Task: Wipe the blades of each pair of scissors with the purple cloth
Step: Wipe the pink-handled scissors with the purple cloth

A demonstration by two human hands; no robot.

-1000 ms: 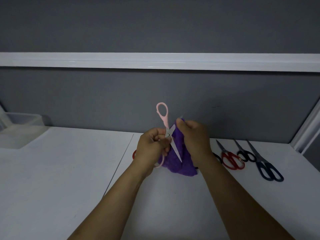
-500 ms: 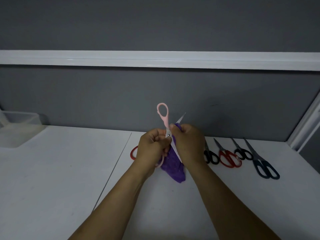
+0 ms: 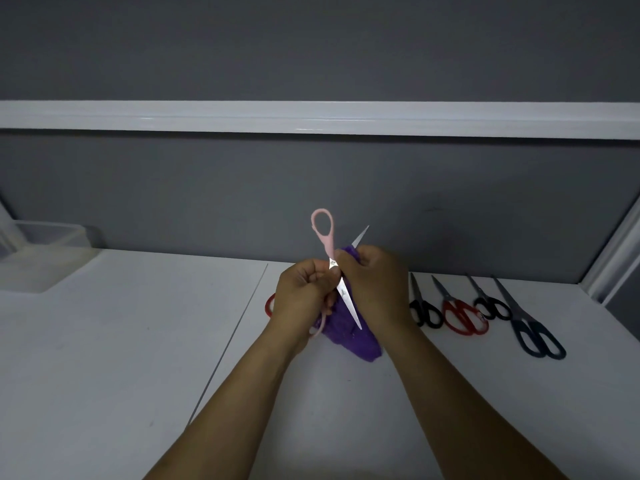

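Note:
Above the white table, my left hand (image 3: 304,294) grips the pink-handled scissors (image 3: 325,237) near the pivot. They are spread wide: one handle loop sticks up, one blade points down over the cloth, and the other blade tip pokes up to the right. My right hand (image 3: 375,282) holds the purple cloth (image 3: 349,336) bunched around that upper blade, and the cloth hangs down below both hands. On the table to the right lie black scissors (image 3: 424,308), red scissors (image 3: 462,315), small black scissors (image 3: 490,304) and large dark blue scissors (image 3: 531,332). A red handle (image 3: 270,304) shows behind my left hand.
A clear plastic box (image 3: 45,254) stands at the far left against the grey partition (image 3: 173,195). A seam (image 3: 235,337) runs down the white table left of my arms. A white post (image 3: 616,251) edges the right corner.
My right hand with the cloth has slid down the upper blade toward the pivot, so more of the blade tip shows. The view shifted slightly, and the leftmost black scissors came into sight.

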